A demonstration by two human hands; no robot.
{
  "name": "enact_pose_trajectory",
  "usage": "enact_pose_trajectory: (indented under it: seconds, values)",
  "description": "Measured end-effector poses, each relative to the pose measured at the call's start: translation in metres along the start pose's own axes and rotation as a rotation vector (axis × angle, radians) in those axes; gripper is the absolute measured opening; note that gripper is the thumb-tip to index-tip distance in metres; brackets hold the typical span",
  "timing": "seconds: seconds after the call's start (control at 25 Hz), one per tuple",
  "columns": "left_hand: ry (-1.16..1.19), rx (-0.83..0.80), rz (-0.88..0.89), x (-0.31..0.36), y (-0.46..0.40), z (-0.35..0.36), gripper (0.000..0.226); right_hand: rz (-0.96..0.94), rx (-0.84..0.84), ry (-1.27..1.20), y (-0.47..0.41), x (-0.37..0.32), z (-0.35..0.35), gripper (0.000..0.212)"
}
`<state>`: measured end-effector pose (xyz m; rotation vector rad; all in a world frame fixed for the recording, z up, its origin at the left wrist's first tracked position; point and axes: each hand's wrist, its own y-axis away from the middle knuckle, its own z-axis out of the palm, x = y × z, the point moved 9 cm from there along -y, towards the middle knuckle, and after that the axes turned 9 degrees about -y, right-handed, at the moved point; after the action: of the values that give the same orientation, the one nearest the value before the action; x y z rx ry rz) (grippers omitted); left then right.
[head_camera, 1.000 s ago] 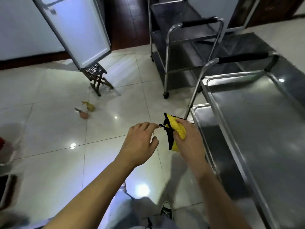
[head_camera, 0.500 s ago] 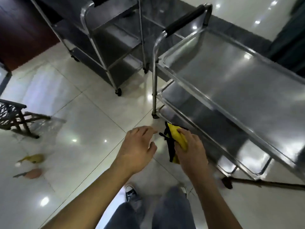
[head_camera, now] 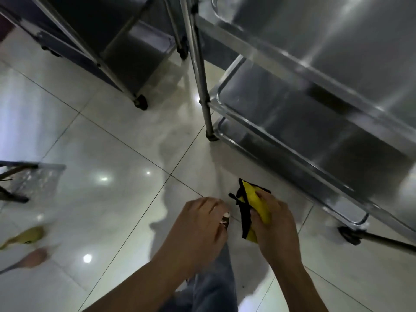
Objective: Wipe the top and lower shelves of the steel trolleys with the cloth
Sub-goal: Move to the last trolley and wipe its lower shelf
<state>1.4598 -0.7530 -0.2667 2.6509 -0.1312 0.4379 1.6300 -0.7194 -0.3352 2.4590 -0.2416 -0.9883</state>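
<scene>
My right hand (head_camera: 273,226) grips a folded yellow cloth with a black edge (head_camera: 254,203) in front of me, above the floor. My left hand (head_camera: 198,228) hovers just left of the cloth, fingers loosely curled, holding nothing. The near steel trolley (head_camera: 315,70) fills the upper right, its top shelf above and its lower shelf (head_camera: 304,131) beneath, up and to the right of the cloth. A second steel trolley (head_camera: 126,48) stands at the upper left.
Glossy tiled floor (head_camera: 108,143) spreads to the left. A small dark stool (head_camera: 20,183) sits at the left edge, with two blurred small objects (head_camera: 24,237) on the floor below it. A dark pole (head_camera: 382,239) lies by the near trolley's castor. My legs and a shoe show below.
The view has tilted down and closer to the near trolley, whose lower shelf now looms larger. Both hands keep their positions, the right still holding the cloth.
</scene>
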Motion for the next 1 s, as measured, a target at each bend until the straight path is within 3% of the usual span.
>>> enact_pose_trajectory:
  seconds: [0.28,0.48,0.64,0.8,1.0]
  values:
    - [-0.028,0.052,0.018,-0.076,-0.14,0.072,0.044,-0.111,-0.03,0.062,-0.14,0.018,0.08,0.048]
    - [-0.065,0.094,0.101,-0.133,-0.24,0.159,0.044,-0.164,0.021,-0.073,-0.24,0.056,0.143,0.04]
    - [-0.156,0.124,0.216,-0.166,-0.313,0.225,0.045,-0.252,0.181,-0.139,-0.3,0.094,0.162,0.045]
    - [-0.251,0.207,0.305,-0.196,-0.377,0.263,0.05,-0.312,0.374,0.005,-0.369,0.117,0.157,0.039]
    - [-0.353,0.291,0.295,-0.228,-0.44,0.283,0.056,-0.434,0.527,0.148,-0.439,0.109,0.132,0.038]
